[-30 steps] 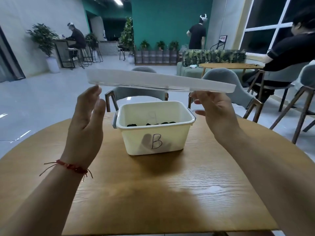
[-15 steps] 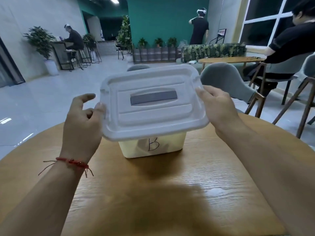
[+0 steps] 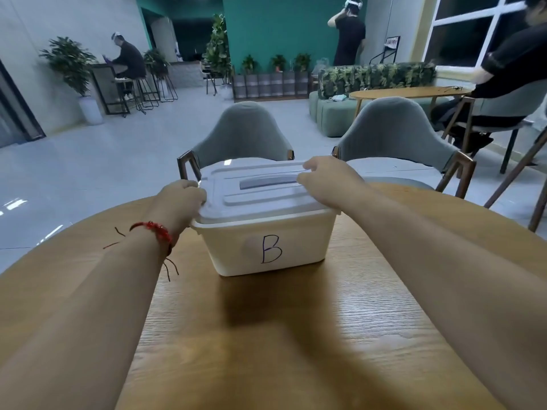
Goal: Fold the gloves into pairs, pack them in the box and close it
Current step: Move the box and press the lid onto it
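A cream plastic box [image 3: 268,247] marked with a hand-written B stands on the round wooden table [image 3: 296,335]. Its pale grey lid [image 3: 254,199] with a darker recessed handle lies flat on top of the box. My left hand [image 3: 180,199] grips the lid's left edge with curled fingers. My right hand [image 3: 328,182] grips the lid's right edge, fingers bent over the rim. The gloves are hidden inside the box.
Two grey chairs [image 3: 242,134] [image 3: 393,134] stand just beyond the table's far edge. A person [image 3: 503,75] sits at another table on the right. Two more people are farther back in the room, near plants and a green sofa.
The lid was held up in the air above the open box, was tilted down over it, and now lies on the box. Both hands came down with it.
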`<state>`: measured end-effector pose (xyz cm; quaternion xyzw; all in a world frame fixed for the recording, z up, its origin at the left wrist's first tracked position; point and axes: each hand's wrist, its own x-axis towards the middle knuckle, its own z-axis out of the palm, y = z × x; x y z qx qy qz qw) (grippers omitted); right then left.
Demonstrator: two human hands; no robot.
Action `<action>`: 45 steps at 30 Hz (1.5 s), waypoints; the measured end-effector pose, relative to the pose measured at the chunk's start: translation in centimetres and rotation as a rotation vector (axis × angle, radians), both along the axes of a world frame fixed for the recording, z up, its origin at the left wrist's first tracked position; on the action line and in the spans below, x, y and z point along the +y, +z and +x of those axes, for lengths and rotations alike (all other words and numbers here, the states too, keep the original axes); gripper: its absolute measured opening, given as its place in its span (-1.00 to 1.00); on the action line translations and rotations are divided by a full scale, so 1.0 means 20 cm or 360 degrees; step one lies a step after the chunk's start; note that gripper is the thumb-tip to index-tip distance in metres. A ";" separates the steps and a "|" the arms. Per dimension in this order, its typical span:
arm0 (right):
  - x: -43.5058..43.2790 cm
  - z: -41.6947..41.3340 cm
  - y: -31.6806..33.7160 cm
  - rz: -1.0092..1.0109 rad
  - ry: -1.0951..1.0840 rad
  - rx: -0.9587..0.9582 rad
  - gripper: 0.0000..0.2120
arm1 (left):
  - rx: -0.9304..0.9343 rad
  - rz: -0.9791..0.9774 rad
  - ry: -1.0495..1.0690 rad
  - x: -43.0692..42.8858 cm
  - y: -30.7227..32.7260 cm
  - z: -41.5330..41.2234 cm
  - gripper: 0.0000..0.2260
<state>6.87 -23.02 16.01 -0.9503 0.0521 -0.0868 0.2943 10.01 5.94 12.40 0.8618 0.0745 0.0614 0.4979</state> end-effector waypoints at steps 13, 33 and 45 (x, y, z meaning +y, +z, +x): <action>0.02 -0.02 -0.02 -0.0212 0.0123 -0.0217 -0.58 | -0.0142 -0.0319 0.0097 -0.05 0.03 -0.20 -0.70; 0.44 0.22 -0.05 -0.0697 0.0665 0.0276 -0.26 | -0.0079 -0.0766 -0.0062 -0.06 -0.16 -0.27 -0.58; 0.49 0.18 -0.09 -0.0595 0.0542 0.0254 -0.35 | -0.0514 0.0511 -0.0068 -0.11 -0.04 -0.24 -0.64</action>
